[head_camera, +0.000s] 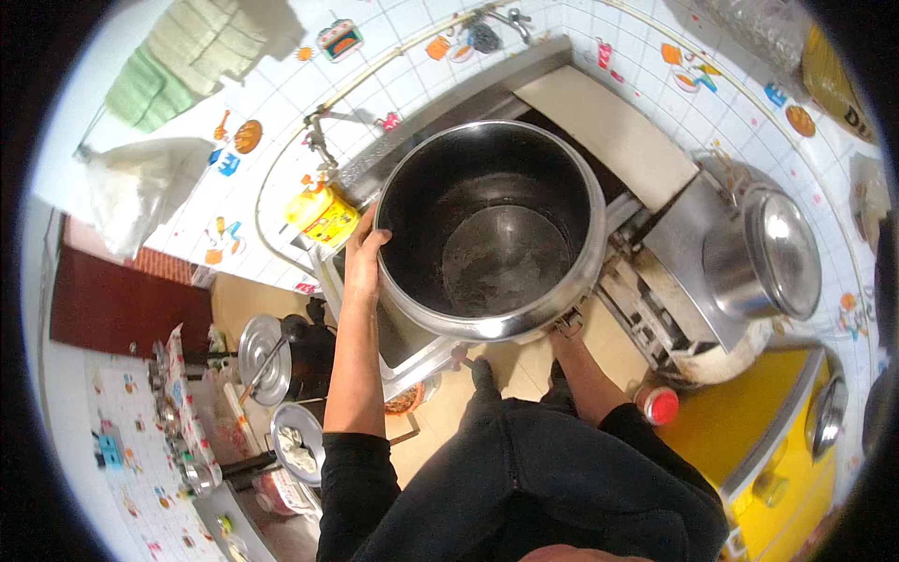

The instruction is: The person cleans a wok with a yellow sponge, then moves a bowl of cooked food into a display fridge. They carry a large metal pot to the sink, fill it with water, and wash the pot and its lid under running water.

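A large, round-bellied stainless-steel pot (491, 328) hangs above the sink (407, 330), its wide mouth facing up toward me. The inside is dark, with a dull, marked bottom. My left hand (366, 249) grips its left rim, thumb over the edge and fingers behind the outer wall. On the right, my forearm reaches under the pot's belly beside a small metal latch or handle (569, 322). Only the wrist end of my right hand (564, 342) shows there; its fingers are hidden by the pot. Close to my left hand stands a yellow plastic bottle (324, 216).
A wall faucet (319, 140) rises behind the sink. A pale board (611, 130) lies right of the pot. Further right are a lidded steel pot (737, 260), a red-capped jar (657, 406) and a yellow cabinet (744, 414). Bowls and a pan lid (265, 358) stand at lower left.
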Demonstrator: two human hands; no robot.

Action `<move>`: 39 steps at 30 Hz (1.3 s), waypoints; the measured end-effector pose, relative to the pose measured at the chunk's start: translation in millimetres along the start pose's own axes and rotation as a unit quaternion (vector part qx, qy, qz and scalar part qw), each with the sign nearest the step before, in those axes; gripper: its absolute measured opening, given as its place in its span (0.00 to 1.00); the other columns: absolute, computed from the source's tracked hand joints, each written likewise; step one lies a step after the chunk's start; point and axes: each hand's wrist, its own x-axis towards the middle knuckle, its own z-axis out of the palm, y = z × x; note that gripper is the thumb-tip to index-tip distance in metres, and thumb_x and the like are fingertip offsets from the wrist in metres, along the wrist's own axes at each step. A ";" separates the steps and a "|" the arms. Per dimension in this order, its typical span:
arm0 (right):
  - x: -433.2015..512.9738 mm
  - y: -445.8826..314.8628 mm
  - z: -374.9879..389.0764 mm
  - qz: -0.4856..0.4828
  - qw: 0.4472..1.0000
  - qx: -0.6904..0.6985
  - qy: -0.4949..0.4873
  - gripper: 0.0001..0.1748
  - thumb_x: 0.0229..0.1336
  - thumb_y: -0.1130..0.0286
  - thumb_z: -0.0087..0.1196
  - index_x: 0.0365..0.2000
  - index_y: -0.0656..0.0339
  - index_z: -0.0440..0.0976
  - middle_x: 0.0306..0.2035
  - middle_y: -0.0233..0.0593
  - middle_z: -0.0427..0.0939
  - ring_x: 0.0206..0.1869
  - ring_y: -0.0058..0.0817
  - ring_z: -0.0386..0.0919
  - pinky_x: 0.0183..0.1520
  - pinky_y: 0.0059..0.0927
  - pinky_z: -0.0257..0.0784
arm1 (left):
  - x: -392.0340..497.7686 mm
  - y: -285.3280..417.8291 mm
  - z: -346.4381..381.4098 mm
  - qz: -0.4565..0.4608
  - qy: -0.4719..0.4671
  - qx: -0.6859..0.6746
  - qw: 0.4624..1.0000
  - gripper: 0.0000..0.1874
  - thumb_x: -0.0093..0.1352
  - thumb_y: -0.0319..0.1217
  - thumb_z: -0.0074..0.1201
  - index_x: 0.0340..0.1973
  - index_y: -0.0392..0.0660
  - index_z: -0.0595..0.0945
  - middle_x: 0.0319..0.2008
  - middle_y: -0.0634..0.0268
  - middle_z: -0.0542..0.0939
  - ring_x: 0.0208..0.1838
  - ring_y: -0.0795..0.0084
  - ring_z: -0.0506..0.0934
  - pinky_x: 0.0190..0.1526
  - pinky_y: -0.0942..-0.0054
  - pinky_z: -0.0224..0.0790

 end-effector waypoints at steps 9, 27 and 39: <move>-26.6 -16.6 -3.6 0.070 0.997 -0.009 -0.034 0.33 0.64 0.39 0.40 0.55 0.54 0.69 0.52 0.39 0.73 0.57 0.40 0.71 0.57 0.49 0.71 | -126.9 21.3 1.4 -0.005 0.151 0.004 0.988 0.39 0.54 0.25 0.42 0.65 0.31 0.64 0.61 0.54 0.71 0.64 0.64 0.68 0.64 0.75 0.55; -61.0 -11.2 -4.1 0.079 0.995 -0.024 -0.050 0.24 0.65 0.55 0.45 0.57 0.57 0.66 0.53 0.38 0.73 0.58 0.35 0.71 0.57 0.42 0.70 | -129.0 90.4 54.0 -0.046 0.198 0.152 0.967 0.40 0.57 0.28 0.51 0.66 0.31 0.62 0.51 0.47 0.77 0.48 0.67 0.76 0.51 0.75 0.67; -74.4 -6.2 4.1 0.101 0.993 -0.049 -0.044 0.29 0.67 0.45 0.35 0.46 0.60 0.71 0.41 0.37 0.78 0.46 0.32 0.78 0.49 0.31 0.77 | -109.3 87.4 46.6 -0.051 0.205 0.212 0.954 0.39 0.57 0.33 0.51 0.64 0.29 0.64 0.48 0.44 0.78 0.47 0.64 0.78 0.52 0.74 0.67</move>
